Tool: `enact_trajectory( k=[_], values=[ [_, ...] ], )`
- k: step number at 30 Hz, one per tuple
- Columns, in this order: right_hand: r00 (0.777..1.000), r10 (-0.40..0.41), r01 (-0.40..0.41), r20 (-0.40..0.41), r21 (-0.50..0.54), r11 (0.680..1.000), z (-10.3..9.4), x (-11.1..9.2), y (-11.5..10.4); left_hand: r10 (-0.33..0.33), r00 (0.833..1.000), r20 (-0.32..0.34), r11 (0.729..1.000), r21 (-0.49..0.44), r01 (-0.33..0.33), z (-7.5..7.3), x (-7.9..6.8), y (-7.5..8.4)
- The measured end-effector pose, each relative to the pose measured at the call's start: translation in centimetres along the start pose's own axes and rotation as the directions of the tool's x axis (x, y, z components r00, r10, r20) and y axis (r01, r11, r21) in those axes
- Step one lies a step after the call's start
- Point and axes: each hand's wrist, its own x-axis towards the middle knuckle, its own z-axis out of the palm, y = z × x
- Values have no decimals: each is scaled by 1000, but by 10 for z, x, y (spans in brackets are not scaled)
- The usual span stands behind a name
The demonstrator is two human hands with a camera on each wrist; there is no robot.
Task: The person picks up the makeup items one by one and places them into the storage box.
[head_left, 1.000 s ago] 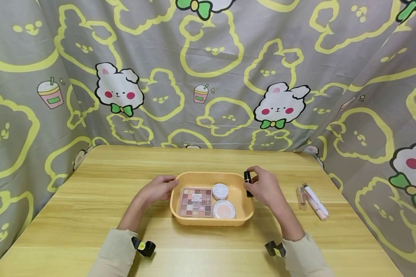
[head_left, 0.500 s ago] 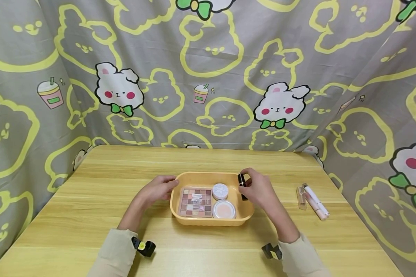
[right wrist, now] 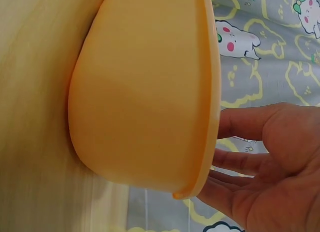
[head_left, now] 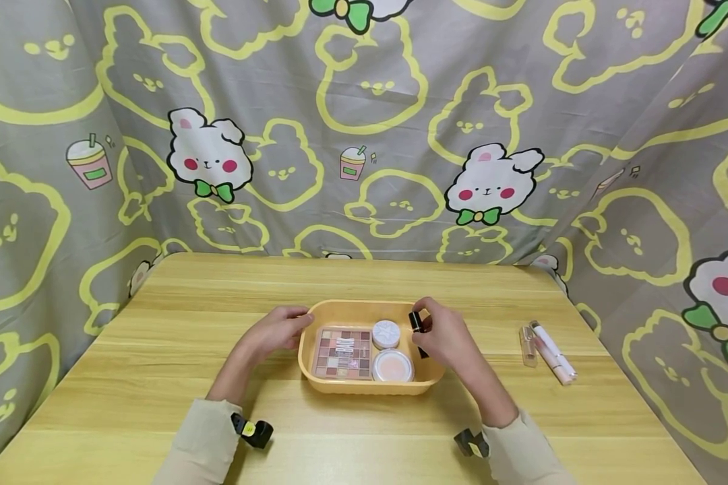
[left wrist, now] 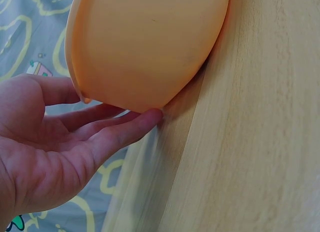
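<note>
A yellow plastic basket (head_left: 370, 389) stands on the table. Its left end is held by my left hand (head_left: 276, 330); in the left wrist view the thumb is at the rim and the fingers lie against the outer wall. At the right end, my right hand (head_left: 449, 337) pinches a black lipstick tube (head_left: 415, 320) with a silver band, tilted and low inside the basket. The basket wall (right wrist: 140, 91) hides the tube and fingertips in the right wrist view. Beside it lie an eyeshadow palette (head_left: 342, 353), a small white jar (head_left: 386, 334) with a star lid, and a round compact (head_left: 393, 367).
To the right on the wooden table (head_left: 218, 296) lie a clear, pinkish tube (head_left: 528, 346) and slim white-and-pink tubes (head_left: 553, 352). A grey curtain (head_left: 279, 222) with yellow and bunny prints encloses the table's back and sides.
My right hand has moved left and down, bringing the lipstick tube from above the basket's right rim to inside it. My left hand and the basket have stayed put.
</note>
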Motion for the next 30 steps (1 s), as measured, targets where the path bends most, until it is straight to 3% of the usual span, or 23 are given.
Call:
enact_trajectory(
  k=[20, 30],
  values=[
    [1000, 14, -13, 12, -56, 998, 10, -3, -4, -13, 1000, -3, 1000, 1, 13, 0, 0, 1],
    [1000, -22, 23, 11, -137, 990, 16, -4, -4, -15, 1000, -7, 1000, -5, 15, 1, 1, 1]
  ],
)
